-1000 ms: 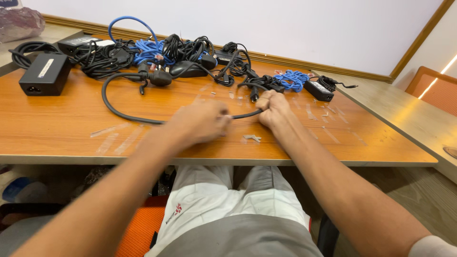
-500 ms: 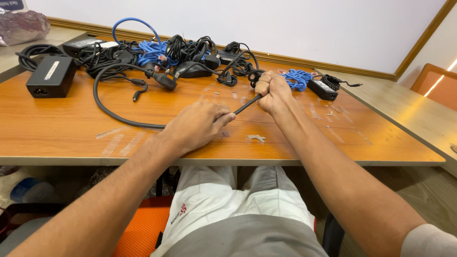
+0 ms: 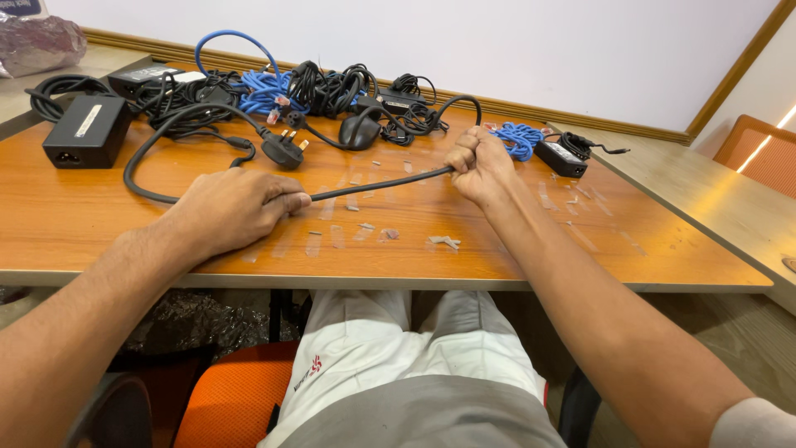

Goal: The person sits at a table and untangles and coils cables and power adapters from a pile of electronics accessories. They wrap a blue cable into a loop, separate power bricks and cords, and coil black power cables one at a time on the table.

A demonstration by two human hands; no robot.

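A black power cable [image 3: 373, 184] runs taut across the wooden table [image 3: 124, 224] between both hands. My left hand [image 3: 236, 207] rests on the table, fingers pinched around the cable where it curves away to the left in a wide loop. My right hand [image 3: 477, 166] is a fist closed on the same cable, raised a little; the cable arcs up behind it. The loop ends near a black three-pin plug [image 3: 283, 151] lying beyond my left hand.
A tangle of black and blue cables [image 3: 274, 87] lies along the back of the table with a black mouse [image 3: 359, 130]. A black power brick [image 3: 87, 131] sits far left, another adapter [image 3: 560, 158] right. Tape scraps [image 3: 444, 241] dot the tabletop. An orange chair [image 3: 228, 398] stands below.
My hands have drawn apart along the cable: the right hand moved away and up to the right, stretching a straight length of cable between them. The loop at left has tightened.
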